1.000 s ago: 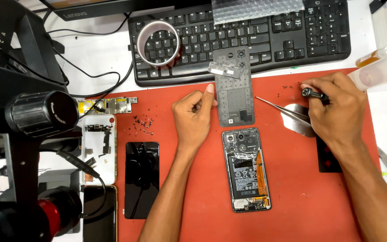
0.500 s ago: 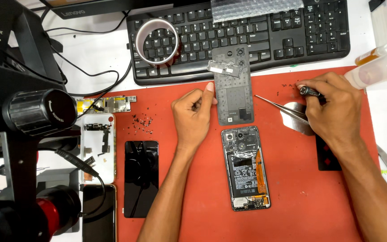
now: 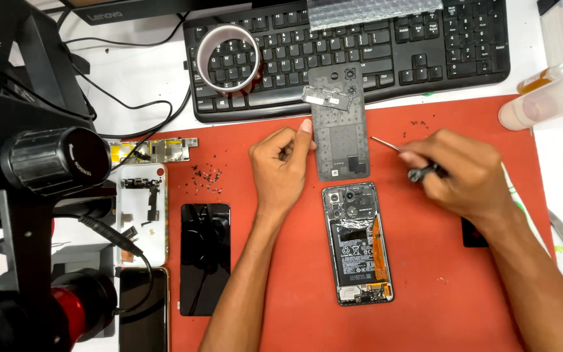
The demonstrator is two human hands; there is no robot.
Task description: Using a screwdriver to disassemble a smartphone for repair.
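On the red rubber mat [image 3: 438,306], the right hand [image 3: 464,173], fingers clamped on a slim metal screwdriver [image 3: 399,151], could slip and gouge the opened black phone [image 3: 358,242]; the left hand [image 3: 283,168], fingers loosely curled and holding nothing, touches the grey back cover [image 3: 339,130].

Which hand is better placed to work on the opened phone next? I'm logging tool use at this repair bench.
Probably the right hand: it holds a thin pointed tool just above and right of the opened phone. The left hand is empty, loosely curled, thumb against the detached back cover.

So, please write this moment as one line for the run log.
left hand: loosely curled, thumb touching grey back cover | right hand: grip on thin metal tool | opened phone: flat on red mat
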